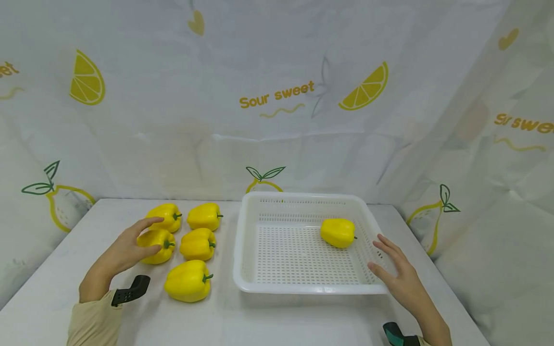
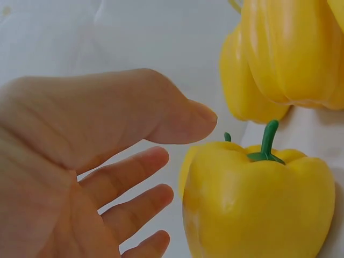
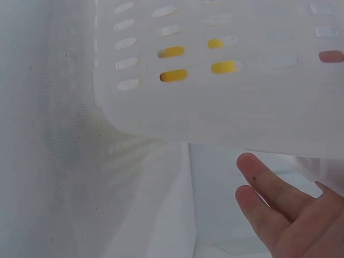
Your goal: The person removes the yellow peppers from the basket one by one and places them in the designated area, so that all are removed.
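Several yellow bell peppers with green stems lie at the left of the table. Over the middle-left bell pepper (image 1: 158,244) my left hand (image 1: 125,247) spreads its thumb and fingers. In the left wrist view, the thumb (image 2: 183,121) and fingers are apart from the nearest bell pepper (image 2: 258,204). A white perforated basket (image 1: 303,289) stands to the right, with one bell pepper (image 1: 338,233) inside near its right wall. My right hand (image 1: 400,276) rests at the basket's right rim, fingers extended. In the right wrist view, two straight fingers (image 3: 263,212) show below the basket's wall.
Two bell peppers lie at the back left, one of them the back-right bell pepper (image 1: 204,216). Nearer the front is a larger bell pepper (image 1: 188,281). A white curtain (image 1: 277,144) printed with lemons hangs behind the white table (image 1: 303,322) and along its sides.
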Demonstrator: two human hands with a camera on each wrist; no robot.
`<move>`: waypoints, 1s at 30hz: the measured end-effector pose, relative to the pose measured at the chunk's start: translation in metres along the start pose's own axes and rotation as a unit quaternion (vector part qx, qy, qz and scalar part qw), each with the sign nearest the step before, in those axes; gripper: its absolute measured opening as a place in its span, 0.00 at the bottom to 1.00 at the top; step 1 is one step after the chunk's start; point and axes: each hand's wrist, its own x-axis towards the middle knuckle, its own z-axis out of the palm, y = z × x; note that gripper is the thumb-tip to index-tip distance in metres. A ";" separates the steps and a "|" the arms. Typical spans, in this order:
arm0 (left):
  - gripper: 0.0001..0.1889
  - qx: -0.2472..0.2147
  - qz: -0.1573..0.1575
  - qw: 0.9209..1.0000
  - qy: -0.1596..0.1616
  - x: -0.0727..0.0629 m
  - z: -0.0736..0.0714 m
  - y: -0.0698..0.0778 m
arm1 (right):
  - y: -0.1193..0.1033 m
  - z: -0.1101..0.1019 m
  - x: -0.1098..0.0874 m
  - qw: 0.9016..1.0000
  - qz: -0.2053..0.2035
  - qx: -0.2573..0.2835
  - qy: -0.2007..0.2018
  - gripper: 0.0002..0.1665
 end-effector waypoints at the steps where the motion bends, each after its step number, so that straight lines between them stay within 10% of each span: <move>1: 0.36 0.001 0.002 1.000 0.001 0.000 0.000 0.001 | 0.000 0.000 0.000 1.000 0.001 -0.001 0.000 0.37; 30: 0.34 -0.027 0.060 0.998 0.016 0.004 0.010 0.043 | -0.002 -0.001 -0.001 1.000 0.004 0.006 -0.002 0.37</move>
